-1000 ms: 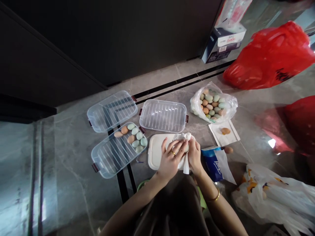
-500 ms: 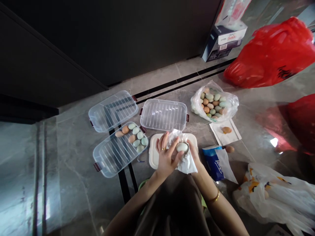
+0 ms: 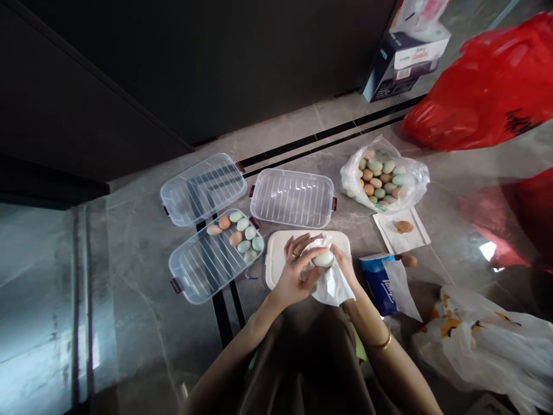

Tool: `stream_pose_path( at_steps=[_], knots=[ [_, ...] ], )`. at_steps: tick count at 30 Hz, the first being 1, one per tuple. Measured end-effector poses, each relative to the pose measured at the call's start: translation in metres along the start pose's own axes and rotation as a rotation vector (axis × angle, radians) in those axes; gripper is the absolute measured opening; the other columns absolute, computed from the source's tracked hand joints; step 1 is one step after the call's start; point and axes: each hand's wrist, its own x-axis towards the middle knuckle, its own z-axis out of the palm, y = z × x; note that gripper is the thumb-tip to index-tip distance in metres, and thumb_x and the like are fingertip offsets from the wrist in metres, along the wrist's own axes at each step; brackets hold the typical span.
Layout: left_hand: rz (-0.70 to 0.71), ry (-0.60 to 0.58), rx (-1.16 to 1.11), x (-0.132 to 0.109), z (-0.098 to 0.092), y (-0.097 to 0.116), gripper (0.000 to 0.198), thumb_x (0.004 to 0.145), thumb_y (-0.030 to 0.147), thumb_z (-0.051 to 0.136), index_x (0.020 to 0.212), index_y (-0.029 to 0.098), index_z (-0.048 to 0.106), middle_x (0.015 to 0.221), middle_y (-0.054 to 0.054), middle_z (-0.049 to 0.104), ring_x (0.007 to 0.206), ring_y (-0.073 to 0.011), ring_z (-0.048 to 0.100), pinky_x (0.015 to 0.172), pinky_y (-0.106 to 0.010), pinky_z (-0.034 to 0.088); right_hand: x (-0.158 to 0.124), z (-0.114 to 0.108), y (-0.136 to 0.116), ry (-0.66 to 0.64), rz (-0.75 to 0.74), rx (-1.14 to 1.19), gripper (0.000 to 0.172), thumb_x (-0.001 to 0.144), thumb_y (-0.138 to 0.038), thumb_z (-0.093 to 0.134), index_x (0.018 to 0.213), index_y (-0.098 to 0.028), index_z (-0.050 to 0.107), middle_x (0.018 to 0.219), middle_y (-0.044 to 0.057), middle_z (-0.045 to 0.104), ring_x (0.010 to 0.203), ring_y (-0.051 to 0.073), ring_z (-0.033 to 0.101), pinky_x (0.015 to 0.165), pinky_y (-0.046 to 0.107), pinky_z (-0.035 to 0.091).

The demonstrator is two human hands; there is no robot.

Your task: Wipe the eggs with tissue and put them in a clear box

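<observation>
My left hand (image 3: 298,271) grips a pale egg (image 3: 323,259) between thumb and fingers, above a white lid (image 3: 276,262). Beneath the egg and beside it hangs a white tissue (image 3: 334,287), held by my right hand (image 3: 344,266), whose fingers are mostly hidden behind it. To the left, a clear ridged tray (image 3: 196,276) carries several green and brown eggs at its right end. An open plastic bag (image 3: 417,178) full of eggs lies at the upper right. A brown egg (image 3: 405,226) rests on a flat tissue (image 3: 384,226).
Two more clear trays (image 3: 203,190) (image 3: 291,199) lie behind. On the right are a blue tissue pack (image 3: 380,291), another brown egg (image 3: 409,261), a white plastic bag (image 3: 488,340) and a red bag (image 3: 484,86). A box (image 3: 401,66) stands by the dark cabinet (image 3: 216,63).
My left hand's fingers have closed in around the egg, and the tissue has shifted in my hands. The whole view has moved slightly, so the floor items appear farther right.
</observation>
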Motion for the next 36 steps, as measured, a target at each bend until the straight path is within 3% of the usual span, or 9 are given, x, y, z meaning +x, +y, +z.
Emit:
stream_pose_path(
  at_steps=[3, 6, 10, 13, 17, 21, 26, 32, 36],
  knots=[
    [-0.061, 0.004, -0.092, -0.001, 0.001, 0.003, 0.033, 0.093, 0.036, 0.053, 0.124, 0.026, 0.057, 0.135, -0.007, 0.055, 0.136, -0.0256, 0.040, 0.119, -0.047, 0.017, -0.005, -0.004, -0.002, -0.015, -0.104, -0.120, 0.037, 0.078, -0.046, 0.055, 0.097, -0.019, 0.070, 0.099, 0.010, 0.071, 0.090, 0.028, 0.066, 0.083, 0.040, 0.054],
    [-0.128, -0.005, -0.217, 0.000, -0.002, 0.008, 0.034, 0.093, 0.040, 0.053, 0.125, 0.027, 0.057, 0.135, -0.008, 0.055, 0.137, -0.0269, 0.039, 0.119, -0.049, 0.019, -0.010, -0.003, -0.008, 0.061, -0.098, -0.197, 0.039, 0.082, -0.049, 0.052, 0.100, -0.019, 0.068, 0.100, 0.011, 0.069, 0.095, 0.029, 0.063, 0.086, 0.042, 0.052],
    [-0.227, 0.023, -0.419, 0.005, -0.006, 0.011, 0.032, 0.093, 0.045, 0.052, 0.117, 0.025, 0.061, 0.133, -0.010, 0.055, 0.133, -0.0273, 0.044, 0.113, -0.047, 0.033, -0.016, 0.003, -0.019, 0.118, 0.096, -0.123, 0.039, 0.091, -0.048, 0.039, 0.094, -0.020, 0.066, 0.086, 0.010, 0.067, 0.087, 0.026, 0.061, 0.083, 0.042, 0.052],
    [-0.259, 0.132, -0.462, 0.006, -0.004, 0.007, 0.034, 0.094, 0.051, 0.046, 0.107, 0.023, 0.063, 0.121, -0.010, 0.060, 0.127, -0.0265, 0.049, 0.108, -0.045, 0.039, -0.017, 0.007, -0.028, 0.164, 0.260, -0.007, 0.043, 0.094, -0.047, 0.032, 0.083, -0.021, 0.065, 0.078, 0.009, 0.065, 0.083, 0.025, 0.059, 0.081, 0.039, 0.050],
    [-0.152, 0.210, -0.115, 0.004, -0.003, -0.003, 0.034, 0.090, 0.053, 0.054, 0.105, 0.024, 0.060, 0.120, -0.009, 0.060, 0.129, -0.0277, 0.046, 0.111, -0.050, 0.034, -0.012, 0.007, -0.037, 0.139, 0.332, 0.154, 0.038, 0.088, -0.050, 0.042, 0.090, -0.019, 0.064, 0.088, 0.006, 0.067, 0.087, 0.023, 0.059, 0.083, 0.036, 0.048],
    [0.082, 0.056, 0.332, -0.001, -0.008, -0.005, 0.032, 0.087, 0.049, 0.061, 0.109, 0.026, 0.064, 0.127, -0.006, 0.061, 0.133, -0.0282, 0.041, 0.117, -0.053, 0.015, -0.008, 0.008, -0.032, 0.047, 0.404, 0.287, 0.044, 0.087, -0.053, 0.040, 0.091, -0.018, 0.066, 0.091, 0.006, 0.068, 0.090, 0.022, 0.060, 0.086, 0.035, 0.047],
    [0.105, -0.108, 0.465, -0.010, -0.014, -0.002, 0.043, 0.088, 0.051, 0.058, 0.124, 0.027, 0.061, 0.132, -0.007, 0.058, 0.128, -0.0275, 0.045, 0.115, -0.053, 0.020, -0.010, 0.013, -0.020, 0.091, 0.444, 0.177, 0.047, 0.085, -0.058, 0.042, 0.083, -0.018, 0.065, 0.083, 0.007, 0.067, 0.084, 0.022, 0.059, 0.076, 0.032, 0.046],
    [-0.139, -0.012, 0.123, -0.034, -0.023, -0.010, 0.039, 0.083, 0.047, 0.067, 0.117, 0.028, 0.067, 0.111, -0.007, 0.064, 0.109, -0.0245, 0.056, 0.101, -0.044, 0.043, -0.007, 0.023, -0.022, -0.113, 0.199, 0.064, 0.046, 0.092, -0.056, 0.037, 0.067, -0.020, 0.051, 0.059, 0.000, 0.055, 0.060, 0.015, 0.049, 0.062, 0.029, 0.038],
    [-0.270, 0.085, -0.327, -0.056, -0.049, -0.041, 0.045, 0.083, 0.046, 0.067, 0.123, 0.026, 0.064, 0.110, -0.008, 0.064, 0.102, -0.0219, 0.061, 0.091, -0.036, 0.051, -0.002, 0.032, -0.024, -0.106, 0.159, -0.046, 0.050, 0.092, -0.059, 0.035, 0.061, -0.022, 0.043, 0.050, -0.003, 0.043, 0.051, 0.013, 0.040, 0.055, 0.029, 0.032]
  ],
)
